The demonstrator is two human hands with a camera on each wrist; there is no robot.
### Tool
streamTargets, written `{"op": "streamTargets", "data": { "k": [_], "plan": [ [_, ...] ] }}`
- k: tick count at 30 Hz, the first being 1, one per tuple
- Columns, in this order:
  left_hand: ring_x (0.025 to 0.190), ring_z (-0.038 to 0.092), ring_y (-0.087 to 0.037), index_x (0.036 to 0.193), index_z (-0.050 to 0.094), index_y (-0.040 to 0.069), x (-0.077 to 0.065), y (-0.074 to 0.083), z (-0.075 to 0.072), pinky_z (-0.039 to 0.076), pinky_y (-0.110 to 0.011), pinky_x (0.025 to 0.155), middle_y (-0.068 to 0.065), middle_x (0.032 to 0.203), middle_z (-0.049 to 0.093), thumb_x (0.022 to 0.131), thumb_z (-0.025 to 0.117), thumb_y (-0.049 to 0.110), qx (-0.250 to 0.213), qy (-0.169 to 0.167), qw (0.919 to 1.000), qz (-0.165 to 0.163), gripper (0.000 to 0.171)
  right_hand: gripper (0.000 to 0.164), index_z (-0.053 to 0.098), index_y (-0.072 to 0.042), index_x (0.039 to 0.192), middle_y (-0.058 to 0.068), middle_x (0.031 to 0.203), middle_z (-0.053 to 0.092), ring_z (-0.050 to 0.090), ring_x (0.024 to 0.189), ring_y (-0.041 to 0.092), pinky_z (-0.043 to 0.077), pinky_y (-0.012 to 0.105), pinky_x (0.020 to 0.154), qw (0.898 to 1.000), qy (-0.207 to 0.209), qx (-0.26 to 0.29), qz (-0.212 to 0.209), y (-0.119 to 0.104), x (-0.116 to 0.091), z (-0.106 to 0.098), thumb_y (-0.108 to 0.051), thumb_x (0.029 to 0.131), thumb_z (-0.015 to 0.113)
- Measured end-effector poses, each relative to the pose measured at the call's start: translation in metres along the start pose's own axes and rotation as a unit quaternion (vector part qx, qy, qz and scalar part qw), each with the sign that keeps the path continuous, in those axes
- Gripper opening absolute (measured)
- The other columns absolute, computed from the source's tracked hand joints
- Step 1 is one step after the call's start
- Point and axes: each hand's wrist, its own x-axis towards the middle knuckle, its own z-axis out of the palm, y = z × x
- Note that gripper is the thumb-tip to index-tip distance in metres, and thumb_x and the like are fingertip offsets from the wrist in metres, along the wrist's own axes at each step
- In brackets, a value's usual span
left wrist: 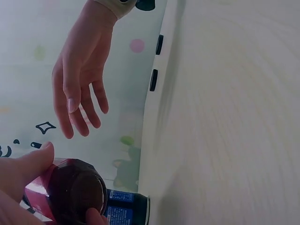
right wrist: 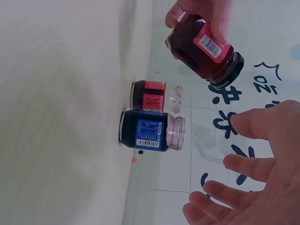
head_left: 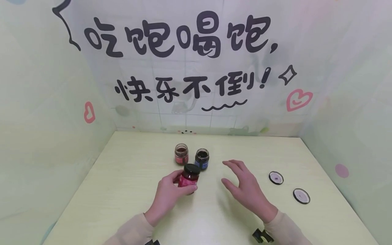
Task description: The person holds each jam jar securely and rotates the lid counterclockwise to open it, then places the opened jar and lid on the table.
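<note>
My left hand [head_left: 168, 191] grips a jam jar [head_left: 188, 180] with a pink-red label and a dark lid on it. In the right wrist view this jar [right wrist: 202, 49] is held up off the table and tilted, its barcode facing the camera. My right hand [head_left: 247, 186] hovers to the right of it, fingers spread and holding nothing. Just behind the held jar stand two lidless jars: one with a blue label [right wrist: 150, 131], and one with a red label [right wrist: 149, 95] to its left in the head view.
Two round lids [head_left: 276, 178] [head_left: 301, 196] lie on the right side of the pale table [head_left: 122, 183], their light undersides up. A printed sheet with large dark characters forms the back wall [head_left: 183, 119]. Similar sheets enclose both sides.
</note>
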Motion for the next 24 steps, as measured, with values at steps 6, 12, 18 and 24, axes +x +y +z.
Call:
{"op": "streamTargets", "data": {
  "k": [6,12,18,24],
  "plan": [
    [0.104,0.062,-0.018,0.125,0.069,0.018,-0.004,0.002,0.007,0.048,-0.044,0.090,0.001,0.108,0.071,0.064,0.094,0.046,0.021,-0.017,0.9996,0.011,0.071,0.054,0.055,-0.019,0.142,-0.002,0.138,0.052,0.054,0.125,0.019,0.049,0.046,0.098,1.000,-0.009,0.010,0.005,-0.004,0.002,0.000,-0.029,0.093,0.074],
    [0.097,0.061,-0.018,0.121,0.070,0.021,-0.007,0.005,0.013,0.048,-0.039,0.082,0.003,0.102,0.070,0.063,0.093,0.049,0.022,-0.030,0.9991,0.018,0.068,0.053,0.055,-0.021,0.142,-0.003,0.136,0.054,0.055,0.124,0.018,0.048,0.046,0.098,1.000,-0.010,0.012,0.000,-0.007,0.003,-0.001,-0.031,0.093,0.073],
    [0.093,0.061,-0.016,0.120,0.071,0.022,-0.013,0.008,0.021,0.049,-0.037,0.078,0.006,0.097,0.069,0.063,0.093,0.050,0.043,-0.031,0.9974,0.049,0.067,0.051,0.057,-0.020,0.141,-0.004,0.132,0.058,0.057,0.122,0.017,0.049,0.045,0.098,1.000,-0.013,0.022,-0.009,-0.009,0.004,0.001,-0.031,0.093,0.073],
    [0.086,0.060,-0.015,0.118,0.071,0.023,-0.018,0.013,0.028,0.048,-0.035,0.072,0.010,0.092,0.068,0.064,0.092,0.050,0.065,-0.037,0.9943,0.075,0.063,0.048,0.057,-0.022,0.141,-0.005,0.131,0.059,0.058,0.116,0.015,0.051,0.044,0.092,0.999,-0.023,0.035,0.001,-0.012,0.006,0.001,-0.034,0.096,0.070]
  ]
}}
